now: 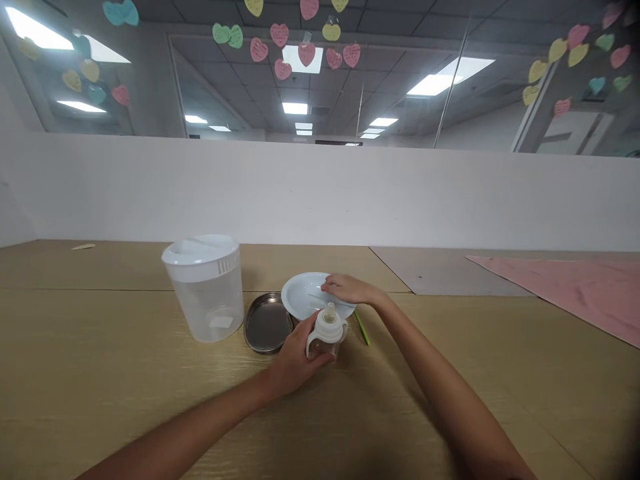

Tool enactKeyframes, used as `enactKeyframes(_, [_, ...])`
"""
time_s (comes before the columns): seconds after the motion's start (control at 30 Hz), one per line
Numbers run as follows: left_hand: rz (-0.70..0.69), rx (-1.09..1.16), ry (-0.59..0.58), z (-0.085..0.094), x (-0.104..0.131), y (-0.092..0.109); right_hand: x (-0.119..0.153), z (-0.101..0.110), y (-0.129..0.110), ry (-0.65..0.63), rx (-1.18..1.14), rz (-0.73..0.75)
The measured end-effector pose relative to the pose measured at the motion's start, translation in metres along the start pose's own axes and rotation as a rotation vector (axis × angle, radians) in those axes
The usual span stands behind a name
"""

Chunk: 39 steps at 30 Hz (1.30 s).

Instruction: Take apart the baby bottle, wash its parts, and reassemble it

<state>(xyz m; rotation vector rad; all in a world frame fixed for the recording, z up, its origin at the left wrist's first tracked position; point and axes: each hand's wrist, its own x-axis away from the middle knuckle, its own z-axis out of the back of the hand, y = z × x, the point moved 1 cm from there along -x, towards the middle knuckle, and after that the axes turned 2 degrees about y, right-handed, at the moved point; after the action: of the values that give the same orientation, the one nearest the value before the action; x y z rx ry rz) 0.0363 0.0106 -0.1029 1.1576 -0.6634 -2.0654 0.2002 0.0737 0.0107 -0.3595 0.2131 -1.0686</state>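
Note:
My left hand (299, 357) is closed around a baby bottle (326, 333) with a white two-handled collar and a clear teat. The bottle is held upright, low over the table, in front of a white bowl (300, 293). My right hand (349, 289) is over the bowl's right side, its fingers stretched to the left with nothing visible in them. A thin, pale line shows in the bowl below those fingers; I cannot make out what it is. Just right of the bottle lies a slim green stick (362, 328), its upper end near the bowl's rim.
A dark metal tray (267, 325) lies left of the bowl. Beyond it stands a tall translucent bucket (207, 307) with a white lid. A pink cloth (585, 287) covers the far right, beside a grey mat (440, 270). A white wall (320, 193) rises behind the table.

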Motion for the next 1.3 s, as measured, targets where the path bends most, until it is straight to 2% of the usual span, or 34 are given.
enactKeyframes(0.1, [-0.01, 0.007, 0.003, 0.0, 0.0, 0.0, 0.022, 0.02, -0.016, 0.026, -0.065, 0.04])
enactKeyframes(0.17, [-0.013, 0.005, 0.005, 0.0, 0.0, 0.0, 0.036, 0.024, -0.029, -0.137, -0.087, 0.077])
enactKeyframes(0.2, [-0.012, 0.004, 0.006, -0.001, -0.001, 0.0, 0.041, 0.022, -0.035, -0.171, -0.024, 0.077])
enactKeyframes(0.33, [0.011, 0.007, 0.012, -0.001, -0.001, 0.002, 0.046, 0.008, -0.05, -0.089, 0.334, 0.025])
enactKeyframes(0.43, [0.053, 0.039, -0.006, 0.0, 0.0, 0.005, 0.04, 0.001, -0.048, -0.082, 0.396, 0.084])
enactKeyframes(0.5, [0.079, 0.068, -0.012, 0.001, 0.001, 0.008, 0.036, 0.002, -0.044, -0.105, 0.337, 0.154])
enactKeyframes(0.6, [0.104, 0.084, -0.036, 0.003, 0.001, 0.01, 0.035, 0.008, -0.038, -0.204, 0.159, 0.34])
enactKeyframes(0.67, [0.105, 0.081, -0.048, 0.003, 0.001, 0.01, 0.036, 0.013, -0.036, -0.267, 0.055, 0.41])
enactKeyframes(0.77, [0.072, 0.079, -0.036, 0.003, 0.001, 0.009, 0.037, 0.016, -0.036, -0.251, -0.03, 0.356])
enactKeyframes(0.93, [0.063, 0.064, -0.022, 0.002, 0.0, 0.009, 0.035, 0.018, -0.037, -0.017, 0.018, 0.175])
enactKeyframes(1.03, [0.066, 0.056, -0.027, 0.003, 0.0, 0.011, 0.035, 0.019, -0.037, -0.042, 0.005, 0.206])
enactKeyframes(1.3, [0.079, 0.085, -0.027, 0.003, -0.001, 0.011, 0.043, 0.03, -0.036, -0.176, -0.165, 0.423])
